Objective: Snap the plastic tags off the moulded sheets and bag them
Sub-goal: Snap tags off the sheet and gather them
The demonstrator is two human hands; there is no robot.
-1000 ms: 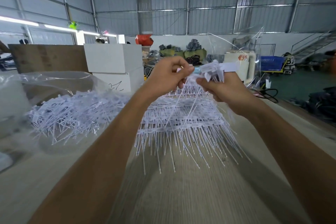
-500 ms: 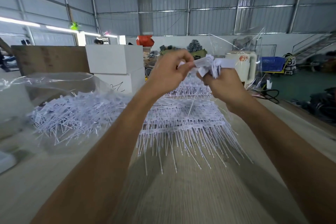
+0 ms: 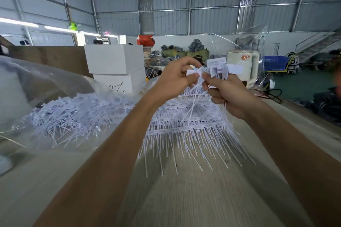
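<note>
Both hands are raised above the counter, close together. The left hand pinches one white tag between thumb and fingers; the right hand grips a bunch of tags, their thin tails hanging from its fist. Below them the moulded sheets lie stacked, spikes fanning toward the near edge, with bare counter in front. To the left, an open clear bag holds loose tags. White boxes stand behind.
</note>
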